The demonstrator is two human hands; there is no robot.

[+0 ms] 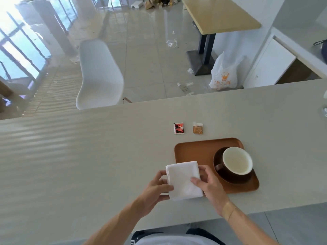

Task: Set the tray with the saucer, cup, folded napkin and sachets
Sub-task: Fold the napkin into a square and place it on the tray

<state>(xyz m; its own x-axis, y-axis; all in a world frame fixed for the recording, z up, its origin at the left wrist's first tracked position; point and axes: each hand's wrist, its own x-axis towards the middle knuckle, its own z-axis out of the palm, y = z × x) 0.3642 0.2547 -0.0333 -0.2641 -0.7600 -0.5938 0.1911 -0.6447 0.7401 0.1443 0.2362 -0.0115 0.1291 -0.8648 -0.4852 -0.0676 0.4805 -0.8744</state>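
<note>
A brown tray (194, 151) lies on the pale counter. On its right half a dark saucer (230, 179) carries a dark cup (237, 162) with a white inside, handle pointing left. A folded white napkin (184, 180) is held over the tray's near left corner, between both hands. My left hand (155, 190) grips its left edge and my right hand (210, 184) grips its right edge, thumb on top. Beyond the tray lie a red and black sachet (178, 128) and a brown sugar sachet (197, 128), side by side on the counter.
The counter (88, 147) stretches far to the left. Behind its far edge stand a white chair (99, 75), a wooden table (217, 13) and a white plastic bag (223, 75) on the tiled floor. Small objects sit at the counter's right end (324, 110).
</note>
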